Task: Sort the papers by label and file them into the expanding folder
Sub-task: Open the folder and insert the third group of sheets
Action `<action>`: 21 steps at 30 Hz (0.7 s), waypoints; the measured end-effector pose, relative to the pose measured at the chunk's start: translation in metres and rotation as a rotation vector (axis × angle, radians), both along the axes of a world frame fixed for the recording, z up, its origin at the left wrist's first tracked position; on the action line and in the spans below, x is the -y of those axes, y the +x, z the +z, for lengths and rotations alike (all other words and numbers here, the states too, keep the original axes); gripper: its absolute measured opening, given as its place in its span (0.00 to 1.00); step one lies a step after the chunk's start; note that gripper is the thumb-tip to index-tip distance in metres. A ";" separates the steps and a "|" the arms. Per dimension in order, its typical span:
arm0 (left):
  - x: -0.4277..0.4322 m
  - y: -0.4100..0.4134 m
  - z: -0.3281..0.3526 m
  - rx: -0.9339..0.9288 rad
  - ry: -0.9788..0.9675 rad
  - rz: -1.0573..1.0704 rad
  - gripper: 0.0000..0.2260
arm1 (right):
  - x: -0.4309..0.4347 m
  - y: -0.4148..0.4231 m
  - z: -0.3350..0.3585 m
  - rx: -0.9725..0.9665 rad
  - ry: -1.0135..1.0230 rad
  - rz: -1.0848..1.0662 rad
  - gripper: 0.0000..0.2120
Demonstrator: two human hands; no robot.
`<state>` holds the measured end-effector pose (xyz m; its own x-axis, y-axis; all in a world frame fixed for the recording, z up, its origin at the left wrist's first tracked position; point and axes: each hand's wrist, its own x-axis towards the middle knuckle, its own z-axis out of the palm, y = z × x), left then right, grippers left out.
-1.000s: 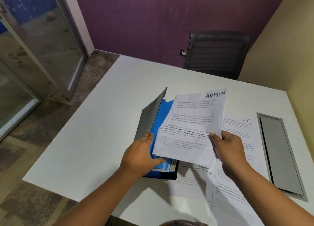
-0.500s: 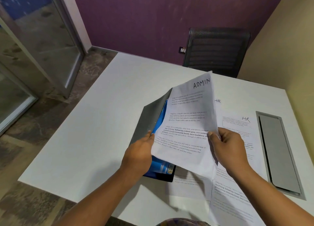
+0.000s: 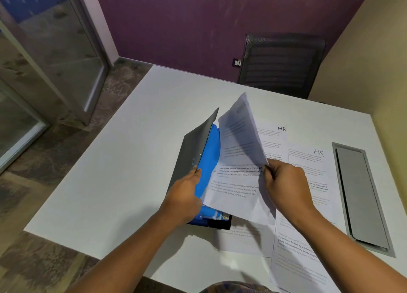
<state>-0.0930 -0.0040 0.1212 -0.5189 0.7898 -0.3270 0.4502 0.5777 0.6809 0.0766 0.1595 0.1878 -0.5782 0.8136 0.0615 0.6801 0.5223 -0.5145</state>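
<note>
Closest to the person, a few loose papers (image 3: 295, 259) lay on the white surface (image 3: 123, 171). Just past them, the left hand (image 3: 185, 195) held the expanding folder (image 3: 193, 147). Its fingers curled round the grey cover to keep it open, so the blue pockets showed. The right hand (image 3: 284, 182) pinched one sheet (image 3: 237, 160) by its edge. The sheet bent over the open folder, and the bend hid its label. I think the job was only partly done. This sheet was not in yet, and more papers waited. Further out lay two HR papers (image 3: 308, 165), next to a grey hatch (image 3: 361, 195) set in the surface. Behind stood a dark chair (image 3: 282, 65) by a purple wall (image 3: 176, 23), with a glass door (image 3: 44, 61) on the left.
</note>
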 end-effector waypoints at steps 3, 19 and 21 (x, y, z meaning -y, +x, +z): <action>-0.001 0.001 0.001 -0.011 0.016 0.028 0.34 | 0.000 -0.005 -0.003 -0.012 -0.088 -0.012 0.13; 0.003 0.019 -0.003 -0.097 0.044 0.092 0.34 | -0.001 -0.034 -0.017 -0.026 -0.136 -0.080 0.18; 0.003 0.020 -0.002 -0.099 0.055 0.110 0.33 | 0.000 -0.036 -0.019 0.012 -0.133 -0.035 0.15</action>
